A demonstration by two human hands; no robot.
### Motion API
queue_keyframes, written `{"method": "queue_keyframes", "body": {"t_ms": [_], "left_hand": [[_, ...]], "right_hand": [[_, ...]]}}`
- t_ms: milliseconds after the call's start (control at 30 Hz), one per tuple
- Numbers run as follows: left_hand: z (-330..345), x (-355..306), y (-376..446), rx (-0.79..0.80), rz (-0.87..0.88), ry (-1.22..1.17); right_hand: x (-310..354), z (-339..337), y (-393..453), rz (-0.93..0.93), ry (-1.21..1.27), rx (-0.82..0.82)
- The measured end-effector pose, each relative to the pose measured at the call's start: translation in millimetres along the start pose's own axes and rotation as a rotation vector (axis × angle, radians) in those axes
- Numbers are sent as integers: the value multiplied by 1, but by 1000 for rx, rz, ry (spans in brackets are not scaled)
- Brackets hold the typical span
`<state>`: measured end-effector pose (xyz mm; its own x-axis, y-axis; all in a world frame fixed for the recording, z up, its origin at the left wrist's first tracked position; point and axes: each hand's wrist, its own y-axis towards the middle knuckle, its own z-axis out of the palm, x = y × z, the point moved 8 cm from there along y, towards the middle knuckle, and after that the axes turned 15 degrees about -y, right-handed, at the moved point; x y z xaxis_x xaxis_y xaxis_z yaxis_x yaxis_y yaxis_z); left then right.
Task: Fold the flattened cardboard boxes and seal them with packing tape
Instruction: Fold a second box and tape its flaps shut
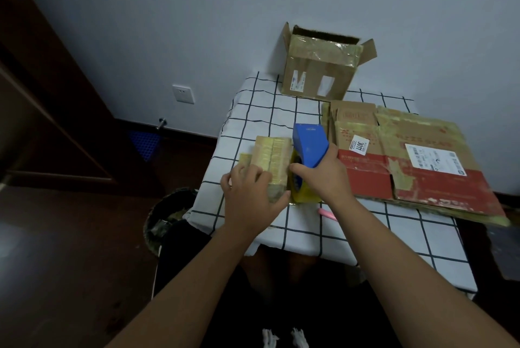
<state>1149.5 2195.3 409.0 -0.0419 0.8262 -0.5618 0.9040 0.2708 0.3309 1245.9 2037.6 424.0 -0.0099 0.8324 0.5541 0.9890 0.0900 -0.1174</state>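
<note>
Small taped box [271, 163] is pressed down near the tabletop's [281, 111] left edge by the left hand [249, 195], fingers laid over it. Just right, a blue tape dispenser [309, 147] is gripped by the right hand [323, 176], against the box. Farther right, flattened cardboard [416, 156] lies stacked; one label reads "3011". One open box [320, 66] stands farthest.

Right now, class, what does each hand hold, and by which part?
The right hand grips the blue tape dispenser by its handle. The left hand rests on the small taped box, near its front end.
</note>
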Motion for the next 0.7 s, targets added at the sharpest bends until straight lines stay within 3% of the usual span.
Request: {"method": "queue_keyframes", "body": {"t_ms": [300, 700], "left_hand": [[-6, 7, 17, 63, 72, -67], [2, 8, 31, 92, 308, -105]], "right_hand": [[-3, 3, 4, 5, -40, 27], [-6, 4, 5, 14, -31, 33]]}}
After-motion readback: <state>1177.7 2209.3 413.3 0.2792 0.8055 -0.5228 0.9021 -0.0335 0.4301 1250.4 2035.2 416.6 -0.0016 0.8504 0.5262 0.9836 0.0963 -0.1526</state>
